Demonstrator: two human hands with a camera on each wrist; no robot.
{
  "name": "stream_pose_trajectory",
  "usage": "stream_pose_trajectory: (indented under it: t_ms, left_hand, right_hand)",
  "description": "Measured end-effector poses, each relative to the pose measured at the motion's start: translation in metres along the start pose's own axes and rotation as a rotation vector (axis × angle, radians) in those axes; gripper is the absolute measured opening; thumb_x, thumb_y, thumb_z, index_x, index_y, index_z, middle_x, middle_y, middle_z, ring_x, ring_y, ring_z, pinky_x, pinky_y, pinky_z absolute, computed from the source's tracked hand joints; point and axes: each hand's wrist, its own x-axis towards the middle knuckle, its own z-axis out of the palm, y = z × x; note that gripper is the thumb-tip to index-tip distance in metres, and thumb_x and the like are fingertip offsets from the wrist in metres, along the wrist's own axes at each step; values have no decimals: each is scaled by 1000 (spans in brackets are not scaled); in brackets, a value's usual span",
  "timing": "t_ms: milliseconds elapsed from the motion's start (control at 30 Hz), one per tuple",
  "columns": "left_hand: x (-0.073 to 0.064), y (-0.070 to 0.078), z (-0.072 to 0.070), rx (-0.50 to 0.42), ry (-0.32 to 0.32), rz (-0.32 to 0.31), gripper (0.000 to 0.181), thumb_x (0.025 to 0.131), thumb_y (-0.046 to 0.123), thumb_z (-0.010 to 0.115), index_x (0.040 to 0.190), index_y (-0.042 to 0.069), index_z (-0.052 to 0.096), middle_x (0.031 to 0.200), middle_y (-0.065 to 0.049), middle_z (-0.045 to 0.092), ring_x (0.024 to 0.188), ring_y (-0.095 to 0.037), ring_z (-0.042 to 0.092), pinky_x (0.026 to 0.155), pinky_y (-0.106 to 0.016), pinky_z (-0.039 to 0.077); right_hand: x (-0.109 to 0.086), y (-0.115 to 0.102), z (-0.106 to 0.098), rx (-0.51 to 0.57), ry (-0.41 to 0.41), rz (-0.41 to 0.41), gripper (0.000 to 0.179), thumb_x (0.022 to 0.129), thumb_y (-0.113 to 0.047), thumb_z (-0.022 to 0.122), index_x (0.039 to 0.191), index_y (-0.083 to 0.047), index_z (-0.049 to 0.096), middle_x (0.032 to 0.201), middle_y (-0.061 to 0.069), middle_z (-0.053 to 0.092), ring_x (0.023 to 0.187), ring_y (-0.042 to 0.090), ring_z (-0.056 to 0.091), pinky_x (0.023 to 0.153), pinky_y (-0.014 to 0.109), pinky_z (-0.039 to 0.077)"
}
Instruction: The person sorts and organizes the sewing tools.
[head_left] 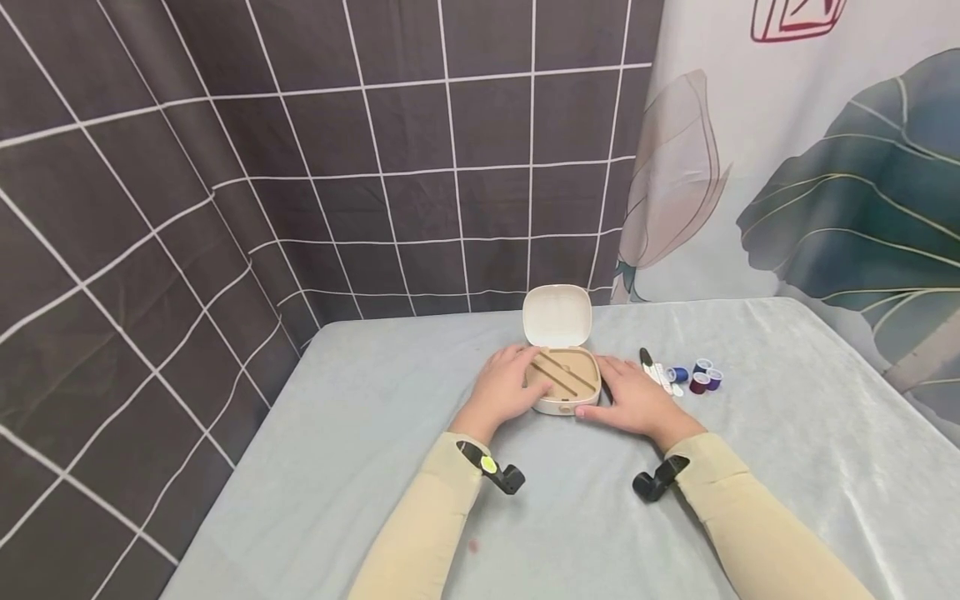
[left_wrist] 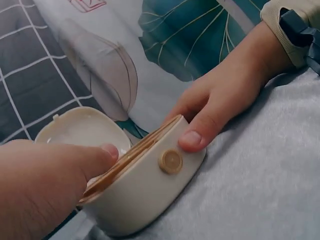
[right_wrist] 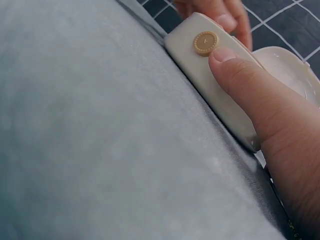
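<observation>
A small cream sewing box (head_left: 566,407) stands on the cloth with its lid (head_left: 557,315) raised. A tan tray (head_left: 572,367) with slanted slots lies inside it, and a round tan button (left_wrist: 170,161) sits on the front. My left hand (head_left: 501,387) holds the box's left side, its thumb reaching over the rim onto the tray. My right hand (head_left: 636,398) grips the right side, with the thumb against the front near the button. The right hand's other fingers are partly hidden behind the box in the left wrist view.
Right of the right hand lie a blue thread spool (head_left: 677,375), a dark red spool (head_left: 699,382), other spools, a white card (head_left: 658,377) and a black-tipped item (head_left: 646,357). A grey cloth (head_left: 390,417) covers the table. A dark checked curtain (head_left: 405,208) hangs behind.
</observation>
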Motion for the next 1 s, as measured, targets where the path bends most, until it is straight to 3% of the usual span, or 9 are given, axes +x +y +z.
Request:
stream_pose_trajectory:
  t_ms: [100,233,333,533,1000]
  left_hand:
    - [5,8,-5,17,1,79,46,98,40,63,141,23,60,141,-4,57,135,-23,49,115,-39,37]
    - [12,19,-8,58,-46,213,32,99,28,66,130,23,68,128,4,66,123,-15,58,107,-30,44]
    - [17,23,-8,91,-87,277,25,98,23,68,123,24,73,122,9,70,117,-9,61,102,-24,46]
    - [21,25,-6,125,-123,333,18,94,19,73,110,23,78,114,10,71,115,-6,61,103,-18,43]
    - [23,26,-2,186,-96,435,11,93,21,70,102,22,77,106,9,68,108,-11,60,99,-22,44]
  right_hand:
    - [0,0,-1,-5,-8,5,99,82,-66,69,149,3,43,144,26,52,135,42,48,116,60,30]
    - [0,1,0,0,-9,3,100,82,-66,69,149,4,42,144,26,52,135,42,48,116,60,30]
    - [-1,2,0,5,-7,1,100,83,-66,69,149,4,42,144,26,52,135,42,48,116,60,30]
    - [0,3,2,4,-8,-5,98,83,-66,69,149,3,43,144,25,52,135,41,48,116,61,29]
    - [0,4,3,15,3,-8,98,82,-67,69,149,1,44,144,24,53,134,40,49,116,61,30]
